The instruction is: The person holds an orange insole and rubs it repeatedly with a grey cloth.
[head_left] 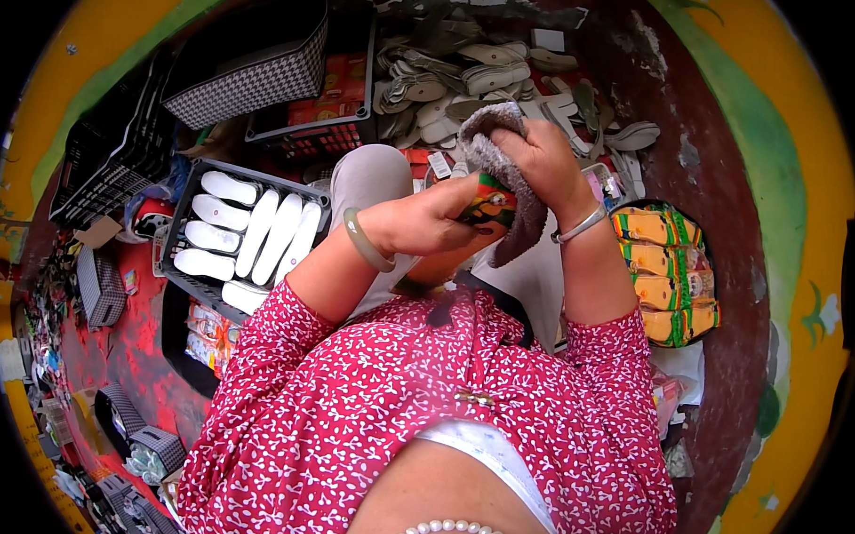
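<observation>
In the head view, a person in a red, white-patterned top [347, 415] is sitting and holding both hands close together above the lap. The right hand [547, 168], with a silver bangle [581, 225] circling its wrist, is gripping a fuzzy grey cloth [492, 159], whose lower end is hanging between the knees. The left hand [429, 215], wearing a pale green bangle [366, 240], is curling around a green and orange pack [491, 205], which is resting against the cloth, just below the right hand. Some fingertips are hiding behind these things, so their exact grip cannot be told.

To the left, white insoles [256, 235] are lying in a black crate [205, 289]. Beyond it, a checked basket [250, 87] is leaning beside another dark crate [311, 136] that is holding red packs [338, 83]. Ahead, grey soles [495, 76] are lying in a loose heap on the floor. To the right, yellow-orange packs [660, 292] are sitting in rows near the wall [734, 249].
</observation>
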`<control>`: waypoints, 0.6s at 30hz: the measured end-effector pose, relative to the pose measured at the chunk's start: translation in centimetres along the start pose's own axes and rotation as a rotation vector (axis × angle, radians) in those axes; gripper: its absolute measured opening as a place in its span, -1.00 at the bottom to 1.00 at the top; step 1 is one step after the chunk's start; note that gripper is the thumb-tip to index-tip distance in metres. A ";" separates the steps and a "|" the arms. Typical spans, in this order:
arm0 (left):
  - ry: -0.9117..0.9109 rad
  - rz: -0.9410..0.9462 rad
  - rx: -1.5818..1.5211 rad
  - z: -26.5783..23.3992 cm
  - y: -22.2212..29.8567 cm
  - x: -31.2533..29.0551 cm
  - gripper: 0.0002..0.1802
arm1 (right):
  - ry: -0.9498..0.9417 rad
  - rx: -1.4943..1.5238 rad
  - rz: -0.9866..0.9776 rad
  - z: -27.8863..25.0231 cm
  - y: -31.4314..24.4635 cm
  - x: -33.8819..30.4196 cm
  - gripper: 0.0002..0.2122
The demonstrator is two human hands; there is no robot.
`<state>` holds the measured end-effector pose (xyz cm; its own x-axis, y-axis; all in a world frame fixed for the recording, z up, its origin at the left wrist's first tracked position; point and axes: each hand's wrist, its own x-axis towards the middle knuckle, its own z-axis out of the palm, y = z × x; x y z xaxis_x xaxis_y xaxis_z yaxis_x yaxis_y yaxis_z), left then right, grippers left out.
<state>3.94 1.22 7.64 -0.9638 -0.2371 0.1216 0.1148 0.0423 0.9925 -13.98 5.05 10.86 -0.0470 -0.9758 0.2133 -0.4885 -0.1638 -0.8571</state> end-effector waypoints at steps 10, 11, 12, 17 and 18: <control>0.156 0.003 -0.700 -1.0 0.8 -1.8 -0.30 | 0.299 0.469 0.290 -0.4 5.8 -0.6 -0.75; 0.198 0.002 -0.676 -1.3 0.8 -1.9 -0.34 | 0.384 0.524 0.366 -0.8 6.5 -0.9 -0.74; 0.240 0.001 -0.652 -1.6 0.7 -2.0 -0.37 | 0.368 0.697 0.404 -1.5 8.3 -1.3 -0.76; 0.393 -0.048 -0.732 -2.5 0.1 -1.9 -0.59 | 0.614 1.100 0.232 -2.7 6.0 -2.2 -0.71; 0.411 -0.041 -0.720 -2.6 -0.1 -1.9 -0.61 | 0.616 1.103 0.158 -2.8 5.3 -2.4 -0.71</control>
<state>6.38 -0.91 7.31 -0.8217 -0.5669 -0.0580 0.3422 -0.5722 0.7453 -18.88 6.90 7.17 -0.5780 -0.8160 0.0014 0.5266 -0.3743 -0.7633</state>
